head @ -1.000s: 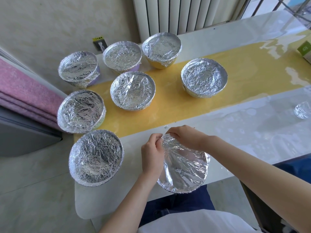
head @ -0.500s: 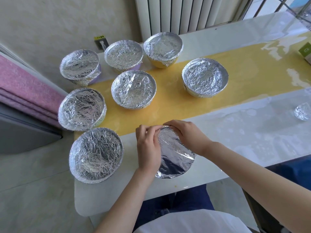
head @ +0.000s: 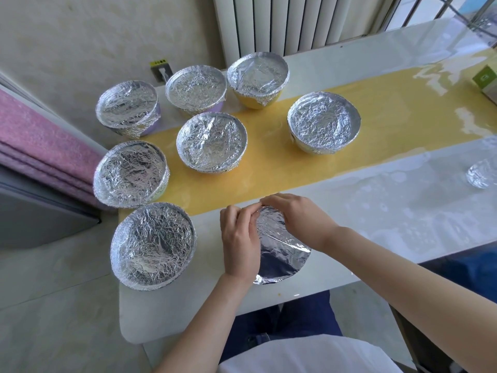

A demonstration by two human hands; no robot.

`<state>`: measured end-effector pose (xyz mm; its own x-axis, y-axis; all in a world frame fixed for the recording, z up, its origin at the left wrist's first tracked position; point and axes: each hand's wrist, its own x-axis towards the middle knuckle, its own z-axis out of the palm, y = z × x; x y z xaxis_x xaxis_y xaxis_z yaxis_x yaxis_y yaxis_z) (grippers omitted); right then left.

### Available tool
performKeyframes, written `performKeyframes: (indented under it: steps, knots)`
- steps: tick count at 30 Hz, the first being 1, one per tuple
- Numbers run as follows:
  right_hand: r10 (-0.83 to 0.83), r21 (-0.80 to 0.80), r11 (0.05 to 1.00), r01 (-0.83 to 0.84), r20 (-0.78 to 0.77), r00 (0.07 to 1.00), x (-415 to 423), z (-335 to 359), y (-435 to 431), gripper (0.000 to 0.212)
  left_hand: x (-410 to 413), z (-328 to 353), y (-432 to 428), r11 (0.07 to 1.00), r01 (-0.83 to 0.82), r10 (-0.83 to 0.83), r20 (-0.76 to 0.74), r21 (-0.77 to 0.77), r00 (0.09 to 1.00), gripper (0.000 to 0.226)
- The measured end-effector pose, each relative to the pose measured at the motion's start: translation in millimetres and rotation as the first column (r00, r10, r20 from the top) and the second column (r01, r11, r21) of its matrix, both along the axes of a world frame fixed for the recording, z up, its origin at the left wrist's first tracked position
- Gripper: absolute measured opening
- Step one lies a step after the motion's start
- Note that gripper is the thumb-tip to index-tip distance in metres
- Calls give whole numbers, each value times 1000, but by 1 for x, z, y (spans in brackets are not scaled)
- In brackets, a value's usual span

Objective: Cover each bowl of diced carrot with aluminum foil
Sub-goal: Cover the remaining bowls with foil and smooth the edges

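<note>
A foil-wrapped bowl (head: 282, 254) stands near the front edge of the white table (head: 390, 232), just short of the yellow runner (head: 269, 173). The left hand (head: 239, 243) and right hand (head: 298, 220) meet at its far rim, fingertips curled and pinching the foil edge there (the left hides the bowl's left side). Seven more covered bowls (head: 212, 142) sit beyond and to the left. A crumpled foil scrap (head: 481, 175) lies well apart on the right.

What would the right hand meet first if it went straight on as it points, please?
Probably the left hand: the right hand points left over the foil, and the two nearly touch.
</note>
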<state>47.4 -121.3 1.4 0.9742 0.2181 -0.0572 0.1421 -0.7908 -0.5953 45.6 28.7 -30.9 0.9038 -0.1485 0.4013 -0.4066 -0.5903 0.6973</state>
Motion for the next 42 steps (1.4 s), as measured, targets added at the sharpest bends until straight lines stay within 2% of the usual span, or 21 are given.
performKeyframes:
  steps: [4, 9, 17, 23, 29, 34, 36, 38, 40, 42]
  knots:
    - [70, 106, 993, -56, -133, 989, 5, 8, -3, 36, -3, -1, 2, 1000, -7, 8, 18, -15, 1000, 23]
    - [127, 92, 990, -107, -256, 958, 11, 15, -6, 36, -3, -4, 2, 1000, 5, -5, 22, -14, 1000, 22]
    - [55, 109, 994, -21, -319, 946, 9, 10, -8, 38, -2, -2, 2, 1000, 12, -12, -10, -5, 1000, 25]
    - [54, 139, 990, -11, -309, 950, 10, 8, -6, 39, -3, 0, 5, 1000, 11, -11, -18, -9, 1000, 24]
    - [-53, 250, 965, 82, -121, 991, -3, -1, -2, 32, -2, -3, 10, 995, -10, 14, -40, 99, 999, 26]
    - [-45, 130, 991, 44, 2, 999, -6, -4, 4, 31, -3, 0, 10, 996, -12, 19, -82, 91, 996, 26]
    - [-30, -14, 999, 30, 39, 999, -3, -1, 6, 35, -1, 1, 12, 997, 13, -5, -108, 72, 994, 31]
    - [-3, -199, 980, 7, 16, 1000, 1, 2, 12, 50, 1, 3, 15, 996, 19, -9, -118, 84, 993, 25]
    - [-19, -213, 977, 15, -17, 1000, 1, 1, 19, 58, 4, 6, 15, 995, 29, -17, -123, 99, 992, 24]
    - [-37, -152, 988, 37, 2, 999, 1, -2, 22, 57, 4, 9, 16, 995, 24, -9, -141, 100, 990, 26]
